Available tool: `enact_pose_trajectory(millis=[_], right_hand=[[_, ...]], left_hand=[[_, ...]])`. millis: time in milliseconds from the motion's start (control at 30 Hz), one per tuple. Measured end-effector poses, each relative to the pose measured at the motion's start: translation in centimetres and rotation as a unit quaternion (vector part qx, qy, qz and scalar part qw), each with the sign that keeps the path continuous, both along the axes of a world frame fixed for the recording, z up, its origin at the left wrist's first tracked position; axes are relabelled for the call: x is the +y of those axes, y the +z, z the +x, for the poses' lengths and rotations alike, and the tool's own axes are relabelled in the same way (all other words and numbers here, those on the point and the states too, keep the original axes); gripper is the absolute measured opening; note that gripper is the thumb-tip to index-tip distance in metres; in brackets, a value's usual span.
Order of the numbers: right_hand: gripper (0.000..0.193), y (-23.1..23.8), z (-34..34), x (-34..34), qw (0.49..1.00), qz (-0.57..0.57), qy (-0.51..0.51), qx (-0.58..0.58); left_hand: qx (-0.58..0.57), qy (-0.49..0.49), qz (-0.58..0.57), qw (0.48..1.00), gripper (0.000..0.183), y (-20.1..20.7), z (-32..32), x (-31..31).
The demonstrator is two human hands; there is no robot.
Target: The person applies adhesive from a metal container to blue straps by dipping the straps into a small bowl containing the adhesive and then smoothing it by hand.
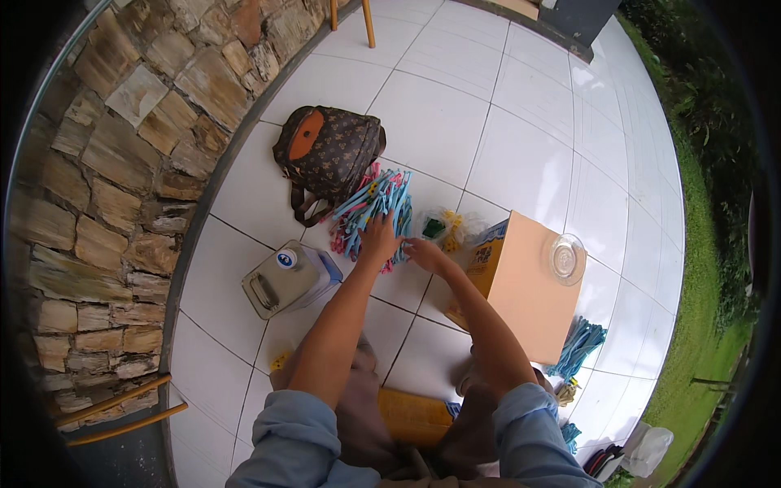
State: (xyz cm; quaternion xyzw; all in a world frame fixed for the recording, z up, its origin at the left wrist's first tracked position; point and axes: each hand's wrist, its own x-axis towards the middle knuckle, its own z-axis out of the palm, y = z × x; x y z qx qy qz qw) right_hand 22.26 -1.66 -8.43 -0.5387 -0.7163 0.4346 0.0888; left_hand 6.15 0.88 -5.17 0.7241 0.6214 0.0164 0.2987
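A loose heap of slim light-blue and pink pieces lies on the floor ahead of me; their exact kind is too small to tell. My left hand rests on the near part of this heap, fingers spread over the pieces. Close by on its right, my right hand reaches in to the heap's edge. Its fingers are drawn together near my left thumb, and whatever they pinch is too small to make out. Clear plastic bags with green and yellow contents lie just right of the heap.
A brown patterned backpack stands behind the heap. On the left is a rectangular can with a white cap. The cardboard box at right carries a clear glass dish. Blue bundles lie beyond it. A stone wall borders the left.
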Motion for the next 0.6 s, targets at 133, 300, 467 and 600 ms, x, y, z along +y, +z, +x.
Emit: enact_pose_trajectory(millis=[133, 300, 467, 600], right_hand=[[0.020, 11.6, 1.8, -4.4, 1.000, 0.009, 0.009, 0.008], [0.024, 21.8, 9.4, -12.9, 0.945, 0.140, -0.257, 0.145], [0.032, 20.6, 15.2, -20.9, 0.860, 0.206, -0.449, 0.128], [0.033, 19.9, 14.7, -21.3, 0.847, 0.201, -0.467, 0.154]], left_hand=[[-0.173, -0.101, -0.103, 0.974, 0.063, 3.6, -0.1, 0.3], [-0.394, -0.124, 0.027, 0.910, 0.033, 12.6, 5.5, -5.4], [-0.386, -0.114, 0.037, 0.915, 0.016, 14.1, 11.0, -13.2], [-0.195, -0.307, 0.148, 0.920, 0.011, 16.4, 13.7, -16.1]])
